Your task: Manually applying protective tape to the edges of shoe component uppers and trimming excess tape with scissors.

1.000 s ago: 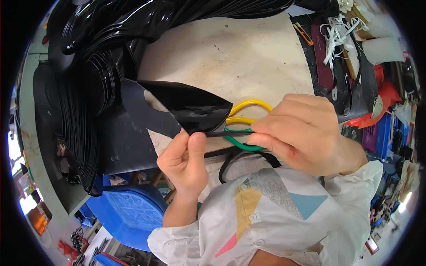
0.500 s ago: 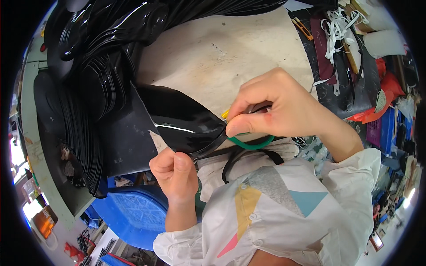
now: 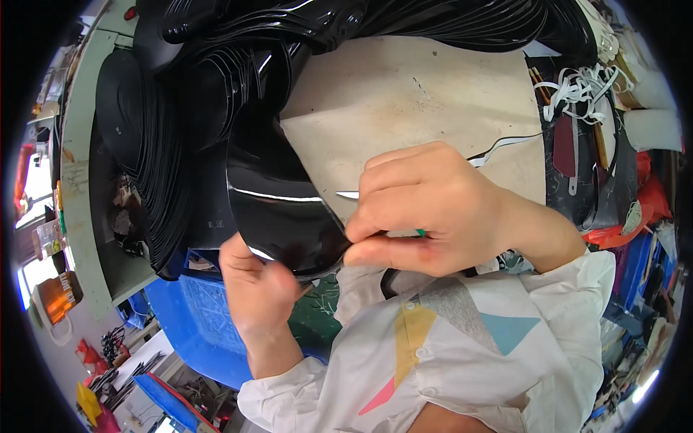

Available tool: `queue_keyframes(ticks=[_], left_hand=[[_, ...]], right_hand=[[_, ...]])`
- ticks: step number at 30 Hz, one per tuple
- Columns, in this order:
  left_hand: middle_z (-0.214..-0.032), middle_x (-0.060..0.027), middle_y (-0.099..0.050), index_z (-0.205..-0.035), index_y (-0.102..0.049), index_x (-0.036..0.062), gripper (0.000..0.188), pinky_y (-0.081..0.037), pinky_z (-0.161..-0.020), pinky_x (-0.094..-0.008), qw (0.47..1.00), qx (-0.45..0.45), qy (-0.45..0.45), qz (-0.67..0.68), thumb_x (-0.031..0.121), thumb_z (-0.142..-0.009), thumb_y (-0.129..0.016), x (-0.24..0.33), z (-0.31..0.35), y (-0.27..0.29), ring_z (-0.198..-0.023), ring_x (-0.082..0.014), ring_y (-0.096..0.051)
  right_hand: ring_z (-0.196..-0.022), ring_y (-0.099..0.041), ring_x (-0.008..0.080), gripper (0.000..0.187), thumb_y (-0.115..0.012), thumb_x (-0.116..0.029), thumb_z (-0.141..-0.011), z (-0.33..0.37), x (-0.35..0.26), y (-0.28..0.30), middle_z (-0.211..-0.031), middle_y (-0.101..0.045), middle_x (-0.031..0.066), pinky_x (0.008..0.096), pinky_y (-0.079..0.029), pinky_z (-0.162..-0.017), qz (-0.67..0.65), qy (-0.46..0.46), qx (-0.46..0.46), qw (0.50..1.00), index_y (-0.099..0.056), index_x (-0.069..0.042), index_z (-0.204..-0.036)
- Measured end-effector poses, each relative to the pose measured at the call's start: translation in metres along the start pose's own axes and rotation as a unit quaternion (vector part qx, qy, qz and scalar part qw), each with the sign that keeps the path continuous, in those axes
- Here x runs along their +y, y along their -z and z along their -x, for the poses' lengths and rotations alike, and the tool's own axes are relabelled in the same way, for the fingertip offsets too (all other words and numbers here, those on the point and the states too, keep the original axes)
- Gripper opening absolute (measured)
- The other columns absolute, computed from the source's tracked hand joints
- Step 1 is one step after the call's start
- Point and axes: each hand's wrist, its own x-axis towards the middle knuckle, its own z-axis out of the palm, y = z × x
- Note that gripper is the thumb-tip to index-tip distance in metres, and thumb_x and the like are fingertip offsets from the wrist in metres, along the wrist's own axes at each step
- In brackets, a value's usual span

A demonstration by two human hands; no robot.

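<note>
A glossy black patent-leather piece (image 3: 281, 216), curved like a shoe upper, hangs between my hands over the near edge of the work table. My left hand (image 3: 260, 289) is closed on its lower left edge; the thumb is smeared by motion. At the piece's right corner, my right hand (image 3: 426, 213) pinches the edge between thumb and forefinger. A pointed metal blade (image 3: 348, 195) juts out past the right hand's knuckles, and a bit of green handle (image 3: 420, 232) shows inside the palm, seemingly scissors tucked there. A thin black-and-white strip (image 3: 498, 146) runs rightward from behind the right hand.
Stacks of glossy black pieces (image 3: 447, 22) line the far side and left of the beige board (image 3: 404, 94). At the right lie tangled white strips (image 3: 585, 94) and a maroon flat piece (image 3: 564, 148). A blue plastic tub (image 3: 195, 325) stands below the table at the left.
The black piece now hangs more upright and bends differently. My right hand has turned, hiding most of the green handle and showing the blade. The view has shifted, so the table appears farther right.
</note>
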Motion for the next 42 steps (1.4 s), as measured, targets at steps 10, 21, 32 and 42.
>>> queue_keyframes(ticks=[10,21,32,42], left_hand=[[-0.093,-0.0084,-0.065,-0.094,-0.063,-0.0052,0.025,-0.046,-0.074,-0.0263,0.988,0.046,-0.033,-0.147,-0.004,-0.069,-0.064,-0.007,-0.005,0.004,-0.080,-0.0144,-0.061],[-0.108,-0.0125,-0.060,-0.117,-0.049,-0.0036,0.041,-0.046,-0.088,-0.0354,0.999,0.026,-0.037,0.027,0.005,-0.078,-0.059,-0.043,-0.017,0.000,-0.097,-0.0217,-0.060],[-0.111,-0.0094,-0.060,-0.117,-0.051,0.0001,0.038,-0.045,-0.090,-0.0371,0.992,-0.002,-0.060,0.112,0.008,-0.080,-0.056,-0.044,-0.003,0.001,-0.101,-0.0217,-0.059],[-0.108,-0.0086,-0.061,-0.116,-0.053,0.0020,0.035,-0.047,-0.087,-0.0372,0.991,0.001,-0.036,0.131,0.008,-0.081,-0.055,-0.050,-0.001,-0.007,-0.098,-0.0207,-0.060]], right_hand=[[-0.077,-0.062,0.0100,0.015,-0.065,-0.012,-0.082,0.086,0.078,0.182,-0.082,-0.067,0.0031,0.0232,-0.047,-0.066,0.242,-0.235,0.377,0.863,-0.067,-0.004,-0.094],[-0.078,-0.058,0.0220,0.029,-0.062,-0.008,-0.066,0.107,-0.010,-0.006,-0.088,-0.059,0.0155,0.0316,-0.048,-0.064,0.483,-0.202,-0.114,0.844,-0.056,0.003,-0.092],[-0.056,-0.051,0.0280,0.064,-0.084,-0.043,-0.052,0.114,-0.011,0.021,-0.067,-0.051,0.0116,0.0356,-0.042,-0.053,0.175,-0.354,-0.019,0.919,-0.050,-0.001,-0.087],[-0.055,-0.045,0.0281,0.072,-0.084,-0.051,-0.046,0.094,-0.016,0.001,-0.066,-0.047,0.0100,0.0343,-0.040,-0.051,0.023,-0.288,-0.063,0.955,-0.044,-0.001,-0.079]])
